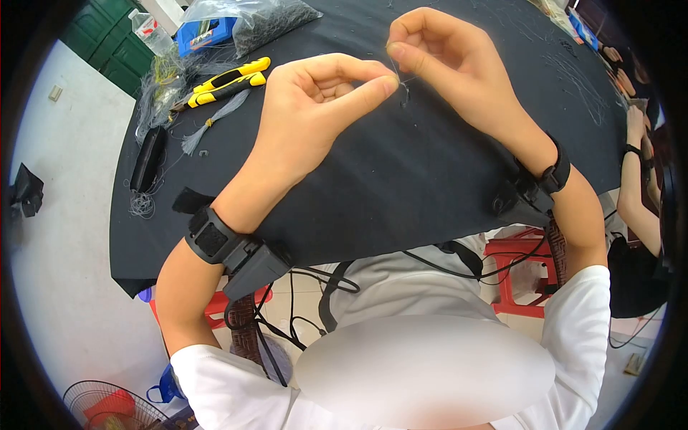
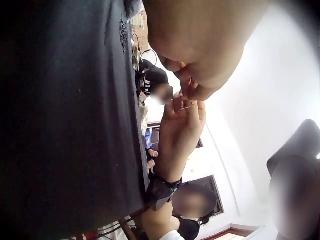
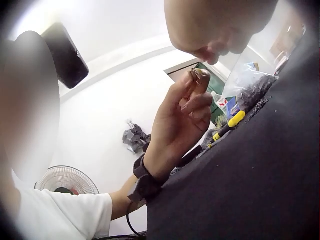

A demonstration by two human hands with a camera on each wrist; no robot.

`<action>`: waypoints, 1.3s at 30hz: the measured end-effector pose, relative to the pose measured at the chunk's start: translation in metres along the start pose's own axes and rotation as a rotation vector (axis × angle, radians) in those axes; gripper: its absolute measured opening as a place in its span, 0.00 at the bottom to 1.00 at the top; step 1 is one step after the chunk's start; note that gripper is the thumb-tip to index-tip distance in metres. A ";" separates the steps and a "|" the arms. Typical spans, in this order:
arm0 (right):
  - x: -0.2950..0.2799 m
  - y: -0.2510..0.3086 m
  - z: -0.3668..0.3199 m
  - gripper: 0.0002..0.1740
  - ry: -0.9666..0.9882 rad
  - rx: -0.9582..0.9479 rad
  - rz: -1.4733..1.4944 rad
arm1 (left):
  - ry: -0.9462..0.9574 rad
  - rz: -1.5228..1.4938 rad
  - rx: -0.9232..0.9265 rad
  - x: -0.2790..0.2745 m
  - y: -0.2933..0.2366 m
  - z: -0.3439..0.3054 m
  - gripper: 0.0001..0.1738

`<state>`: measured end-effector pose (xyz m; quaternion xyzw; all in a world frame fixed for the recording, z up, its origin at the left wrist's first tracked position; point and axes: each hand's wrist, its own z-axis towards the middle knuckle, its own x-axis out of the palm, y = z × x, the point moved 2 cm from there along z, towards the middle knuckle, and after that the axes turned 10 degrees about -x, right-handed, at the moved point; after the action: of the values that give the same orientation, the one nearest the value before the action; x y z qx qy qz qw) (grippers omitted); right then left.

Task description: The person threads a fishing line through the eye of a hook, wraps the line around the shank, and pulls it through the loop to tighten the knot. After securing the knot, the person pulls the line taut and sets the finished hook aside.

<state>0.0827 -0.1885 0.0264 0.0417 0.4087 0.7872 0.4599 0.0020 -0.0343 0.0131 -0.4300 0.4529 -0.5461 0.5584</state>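
Over the dark-covered table, my left hand and right hand are raised close together, fingertips nearly meeting. Thumb and forefinger of the left pinch a thin pale line with a tiny dark piece hanging near it; I cannot tell its kind. The right hand's thumb and index finger pinch the same line a little farther up. From the right wrist, a small shiny bit shows at the left fingertips. In the left wrist view a short strand lies by the right fingers.
Left on the black cloth are yellow-and-black pliers, a tied bundle of grey line and a black cylinder. Behind them stand a plastic bottle, a blue box and a clear bag of dark pieces. Another person's arm is at right.
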 end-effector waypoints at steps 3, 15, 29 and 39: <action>0.001 -0.006 -0.001 0.06 0.060 -0.026 -0.044 | -0.005 0.018 -0.013 -0.004 -0.005 -0.002 0.11; 0.029 -0.011 -0.016 0.07 0.158 0.303 0.405 | -0.152 -0.123 -0.062 -0.011 0.000 0.002 0.10; 0.052 0.001 -0.030 0.06 0.298 0.403 0.509 | -0.264 -0.304 -0.088 -0.009 0.002 0.003 0.12; 0.050 0.004 -0.027 0.07 0.344 0.471 0.454 | -0.193 -0.363 -0.195 0.001 -0.008 -0.004 0.10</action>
<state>0.0399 -0.1676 -0.0041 0.1032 0.6303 0.7491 0.1759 -0.0041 -0.0354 0.0198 -0.6068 0.3631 -0.5475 0.4475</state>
